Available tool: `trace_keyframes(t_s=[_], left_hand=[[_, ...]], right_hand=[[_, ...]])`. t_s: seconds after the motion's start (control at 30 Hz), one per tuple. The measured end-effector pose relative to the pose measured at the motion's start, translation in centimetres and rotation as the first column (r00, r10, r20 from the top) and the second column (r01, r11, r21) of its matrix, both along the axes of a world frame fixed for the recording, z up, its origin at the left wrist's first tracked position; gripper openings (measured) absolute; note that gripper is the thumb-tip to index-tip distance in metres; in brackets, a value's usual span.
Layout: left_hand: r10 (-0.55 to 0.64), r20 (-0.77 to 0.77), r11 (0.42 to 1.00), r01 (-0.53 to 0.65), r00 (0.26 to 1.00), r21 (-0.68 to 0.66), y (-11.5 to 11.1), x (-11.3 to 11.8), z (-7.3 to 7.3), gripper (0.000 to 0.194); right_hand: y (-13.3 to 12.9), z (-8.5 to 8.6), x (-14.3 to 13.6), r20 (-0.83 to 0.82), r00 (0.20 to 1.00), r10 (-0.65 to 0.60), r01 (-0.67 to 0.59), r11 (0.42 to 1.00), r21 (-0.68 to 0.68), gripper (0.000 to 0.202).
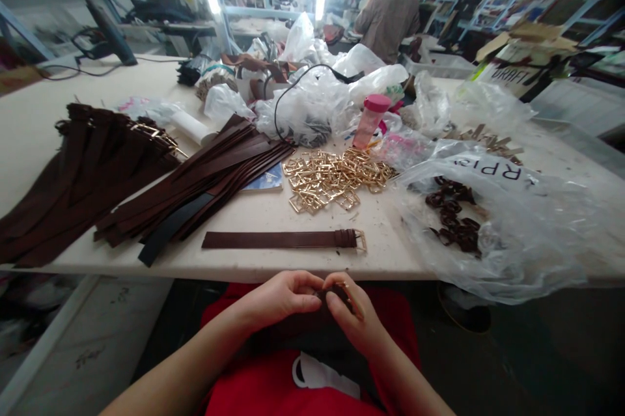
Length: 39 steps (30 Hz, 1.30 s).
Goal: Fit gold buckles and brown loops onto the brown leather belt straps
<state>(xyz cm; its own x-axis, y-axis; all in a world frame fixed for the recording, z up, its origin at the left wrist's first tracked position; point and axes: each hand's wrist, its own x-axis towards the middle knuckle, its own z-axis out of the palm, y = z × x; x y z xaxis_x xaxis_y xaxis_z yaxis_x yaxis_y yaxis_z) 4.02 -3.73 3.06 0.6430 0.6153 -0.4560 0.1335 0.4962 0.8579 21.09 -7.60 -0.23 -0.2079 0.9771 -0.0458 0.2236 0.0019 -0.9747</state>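
Bright strip lights hang over a busy workroom, where a co-worker [390,22] stands with their back turned beyond the pale counter [395,256]. Just off its near edge, above the lap, both hands are drawn close together. The right hand [360,315] is curled narrow around a gold buckle [349,297] and a dark brown piece [338,292], mostly hidden by the fingers; the left hand [286,299] pinches, thumb against fingers, at the brown piece's other side, probably to steady something so small from two sides. A strap [273,240] with its own buckle lies flat right in front of them, parallel to the edge, perhaps apart so it won't mix with the stacked straps [209,175] and the bundle [83,175] at left. Loose buckles [336,178] are heaped mid-counter, seemingly for easy reach by either hand. At right, a clear bag [522,214] keeps small brown loops [454,214] together, likely against scattering.
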Motion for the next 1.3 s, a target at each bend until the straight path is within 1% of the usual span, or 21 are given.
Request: trace_keyframes(t_s=[0.07,0.1,0.2,0.33,0.37,0.43,0.5,0.57,0.63,0.67,0.73,0.8,0.87,0.93,1.0,1.07,1.1,1.17,1.23,1.27,1.3], left_hand=[[-0.017,0.001,1.0,0.017,1.0,-0.02,0.0,0.0,0.2,0.037],[-0.024,-0.008,1.0,0.024,1.0,-0.019,0.1,0.0,0.3,0.037],[-0.025,-0.026,1.0,0.024,0.999,-0.012,0.0,0.2,0.5,0.035],[0.022,0.015,0.999,-0.022,1.0,-0.043,-0.2,0.6,-0.1,0.038],[0.036,0.02,0.998,-0.035,0.999,-0.047,-0.2,0.6,-0.3,0.039],[0.049,-0.014,0.998,-0.05,0.999,-0.035,-0.1,0.5,-0.4,0.04],[-0.005,-0.11,1.0,0.004,0.994,-0.013,0.0,0.3,-0.2,0.034],[-0.09,-0.209,0.996,0.09,0.974,-0.009,0.1,0.1,0.2,0.024],[-0.142,-0.258,0.989,0.147,0.956,0.003,0.0,0.2,0.5,0.022],[-0.144,-0.264,0.988,0.155,0.954,0.021,0.0,0.3,0.6,0.023],[-0.137,-0.279,0.985,0.161,0.95,0.068,-0.1,0.6,0.6,0.024],[-0.157,-0.318,0.976,0.197,0.935,0.097,0.1,0.7,0.7,0.026],[-0.186,-0.409,0.944,0.278,0.894,0.179,0.7,0.3,1.0,0.028],[-0.142,-0.559,0.882,0.36,0.817,0.303,1.8,-0.6,1.5,0.029],[-0.022,-0.689,0.815,0.412,0.725,0.408,3.2,-1.7,1.8,0.033],[0.115,-0.757,0.744,0.449,0.644,0.495,4.4,-2.4,1.4,0.031],[0.185,-0.768,0.697,0.469,0.613,0.542,5.0,-2.6,0.8,0.027],[0.334,-0.76,0.595,0.501,0.557,0.628,5.9,-2.5,-0.8,0.018],[0.415,-0.742,0.562,0.494,0.526,0.664,6.4,-2.2,-2.7,0.015],[0.442,-0.733,0.553,0.487,0.517,0.676,6.5,-2.0,-3.5,0.015],[0.46,-0.725,0.547,0.48,0.513,0.686,6.5,-1.8,-4.2,0.016]], right_hand=[[0.0,-0.2,0.2,-0.057,0.998,-0.002,-0.001,0.998,-0.062,0.008],[0.1,-0.3,0.2,-0.066,0.998,-0.002,-0.003,0.998,-0.07,0.008],[0.3,-0.1,0.3,-0.025,0.999,0.037,-0.038,0.999,-0.027,0.008],[0.1,0.2,0.2,0.027,0.993,0.116,-0.117,0.993,0.021,0.007],[0.0,0.1,0.1,0.017,0.994,0.109,-0.109,0.994,0.025,0.006],[-0.1,-0.3,0.0,-0.029,0.999,0.03,-0.03,0.999,0.02,0.01],[-0.2,-0.9,-0.1,-0.08,0.992,-0.094,0.095,0.995,0.012,0.02],[-0.3,-1.4,-0.2,-0.107,0.981,-0.163,0.164,0.986,0.002,0.026],[-0.4,-1.8,-0.5,-0.111,0.983,-0.143,0.144,0.989,0.007,0.028],[-0.5,-1.9,-0.7,-0.105,0.987,-0.122,0.125,0.992,0.021,0.028],[-0.6,-2.2,-1.2,-0.08,0.99,-0.113,0.119,0.99,0.073,0.028],[-0.5,-2.4,-1.5,-0.046,0.99,-0.131,0.136,0.98,0.146,0.027],[0.0,-2.5,-1.2,0.01,0.988,-0.155,0.149,0.963,0.223,0.026],[1.0,-2.6,-0.3,0.068,0.968,-0.24,0.21,0.932,0.296,0.024],[2.4,-2.7,1.1,0.11,0.916,-0.385,0.324,0.875,0.359,0.023],[4.0,-3.2,2.7,0.182,0.846,-0.5,0.394,0.818,0.419,0.023],[4.7,-3.6,3.5,0.234,0.809,-0.539,0.398,0.797,0.455,0.025],[5.7,-4.4,4.7,0.327,0.729,-0.601,0.378,0.752,0.54,0.033],[6.0,-5.1,5.3,0.375,0.658,-0.653,0.318,0.693,0.647,0.044],[6.0,-5.4,5.5,0.403,0.638,-0.656,0.253,0.673,0.695,0.048],[5.9,-5.5,5.6,0.451,0.63,-0.633,0.154,0.671,0.726,0.051]])
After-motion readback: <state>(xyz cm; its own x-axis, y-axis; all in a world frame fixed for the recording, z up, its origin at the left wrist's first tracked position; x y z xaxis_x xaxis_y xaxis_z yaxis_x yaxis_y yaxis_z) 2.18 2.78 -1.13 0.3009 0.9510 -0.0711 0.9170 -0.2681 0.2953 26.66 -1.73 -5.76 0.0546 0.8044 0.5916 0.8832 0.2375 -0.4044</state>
